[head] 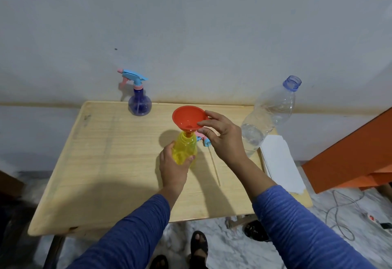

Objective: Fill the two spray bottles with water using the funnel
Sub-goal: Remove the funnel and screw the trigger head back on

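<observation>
Left hand grips yellow bottle; right hand seemingly pinches funnel.

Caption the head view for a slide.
Left hand holds the yellow bottle while right hand steadies the red funnel in its neck.

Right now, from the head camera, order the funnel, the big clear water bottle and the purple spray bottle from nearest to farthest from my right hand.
1. Funnel: touching the right hand's fingers, seated in the yellow bottle.
2. Clear water bottle: just to the hand's right, at the table's right edge.
3. Purple spray bottle: far left, at the table's back edge by the wall.
</observation>
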Tool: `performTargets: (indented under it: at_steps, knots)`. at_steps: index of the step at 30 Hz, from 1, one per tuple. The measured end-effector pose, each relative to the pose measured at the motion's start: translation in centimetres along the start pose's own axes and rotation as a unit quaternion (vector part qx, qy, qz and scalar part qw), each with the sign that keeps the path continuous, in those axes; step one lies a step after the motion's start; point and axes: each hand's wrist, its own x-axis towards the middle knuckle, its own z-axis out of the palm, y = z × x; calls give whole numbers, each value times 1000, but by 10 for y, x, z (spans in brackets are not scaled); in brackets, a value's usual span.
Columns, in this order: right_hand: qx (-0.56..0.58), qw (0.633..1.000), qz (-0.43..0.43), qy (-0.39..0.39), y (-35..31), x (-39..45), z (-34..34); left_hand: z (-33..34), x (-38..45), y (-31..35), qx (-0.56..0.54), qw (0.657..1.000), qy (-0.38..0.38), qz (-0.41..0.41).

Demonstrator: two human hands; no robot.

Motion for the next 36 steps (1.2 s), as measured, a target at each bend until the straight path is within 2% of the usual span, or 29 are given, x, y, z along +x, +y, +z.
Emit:
performTargets:
  at_steps: [16,22,28,36]
  knots:
    - [-11,1000,-9,-6,5,2,0,-1,1,-2,1,1000,-8,10]
    - [6,998,-43,41,1,24,-10,0,3,-7,4,1000,2,20]
    - [98,990,96,-3,14,70,-10,4,0,-10,-20,999,25,27]
    - [45,974,181,-129,78,89,50,7,1,-9,-3,999,32,0]
